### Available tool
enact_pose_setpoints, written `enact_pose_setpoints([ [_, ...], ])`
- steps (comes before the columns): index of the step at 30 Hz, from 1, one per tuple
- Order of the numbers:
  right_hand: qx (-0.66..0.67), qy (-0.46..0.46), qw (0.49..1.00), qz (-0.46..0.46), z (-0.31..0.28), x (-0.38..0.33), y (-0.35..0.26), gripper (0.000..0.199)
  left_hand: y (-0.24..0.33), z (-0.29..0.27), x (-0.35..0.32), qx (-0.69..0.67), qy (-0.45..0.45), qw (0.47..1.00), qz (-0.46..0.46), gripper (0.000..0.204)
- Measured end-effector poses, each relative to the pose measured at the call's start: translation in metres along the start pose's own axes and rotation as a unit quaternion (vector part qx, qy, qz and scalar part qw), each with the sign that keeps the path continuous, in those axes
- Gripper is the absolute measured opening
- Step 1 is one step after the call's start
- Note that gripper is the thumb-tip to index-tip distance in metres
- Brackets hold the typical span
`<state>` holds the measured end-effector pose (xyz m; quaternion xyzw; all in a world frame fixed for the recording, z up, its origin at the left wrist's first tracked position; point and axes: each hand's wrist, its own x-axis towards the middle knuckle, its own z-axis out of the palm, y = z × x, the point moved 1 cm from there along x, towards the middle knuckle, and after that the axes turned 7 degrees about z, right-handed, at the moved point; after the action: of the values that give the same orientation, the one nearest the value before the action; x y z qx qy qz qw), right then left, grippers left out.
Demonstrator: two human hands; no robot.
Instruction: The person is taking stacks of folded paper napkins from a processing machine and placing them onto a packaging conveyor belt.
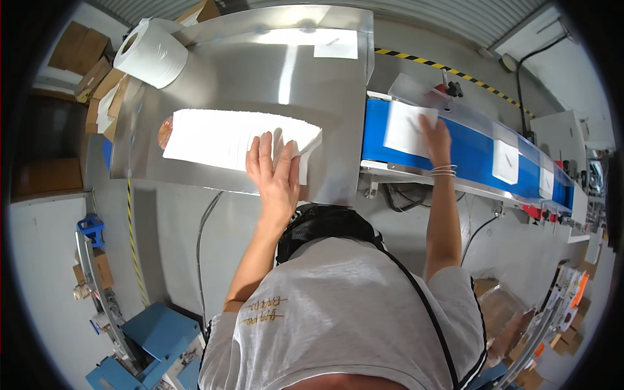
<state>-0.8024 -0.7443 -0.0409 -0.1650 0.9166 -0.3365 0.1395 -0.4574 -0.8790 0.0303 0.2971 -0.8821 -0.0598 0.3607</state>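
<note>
A long fanned row of flat white packets (214, 140) lies on a shiny metal table. My left hand (273, 172) rests on its right end, fingers stretched and apart. Over the near end of a blue conveyor belt (471, 148), my right hand (437, 140) grips the right edge of a single white packet (408, 128); its fingers are slightly blurred. Whether that packet touches the belt, I cannot tell. Farther along the belt lie another white packet (506, 161) and a smaller-looking one (546, 181). A round reddish patterned thing (166, 133) shows at the row's left end.
A large white paper roll (153, 55) stands at the metal table's (240, 71) back left corner. One white packet (336, 45) lies at its far right. A clear guard (416, 88) runs along the belt's far side. Cardboard boxes (78, 49) are stacked at left; cables hang below.
</note>
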Motion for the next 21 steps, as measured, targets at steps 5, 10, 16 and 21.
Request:
enact_pose_setpoints([
  [5, -0.153, 0.261, 0.928, -0.216, -0.011, -0.028, -0.029, 0.047, 0.000, 0.002, -0.002, 0.003, -0.005, 1.000, -0.001, 0.027],
  [10, 0.073, -0.311, 0.894, -0.313, 0.037, -0.093, -0.129, 0.046, 0.001, -0.005, -0.002, 0.020, -0.042, 0.999, -0.004, 0.026],
  [16, 0.135, -0.362, 0.853, -0.351, 0.072, -0.091, -0.124, 0.039, 0.002, -0.009, 0.008, -0.001, -0.037, 0.999, -0.016, 0.040],
  [21, 0.288, -0.230, 0.929, 0.008, 0.049, -0.049, -0.057, 0.037, -0.009, -0.008, 0.003, 0.025, -0.023, 0.999, -0.034, 0.032],
])
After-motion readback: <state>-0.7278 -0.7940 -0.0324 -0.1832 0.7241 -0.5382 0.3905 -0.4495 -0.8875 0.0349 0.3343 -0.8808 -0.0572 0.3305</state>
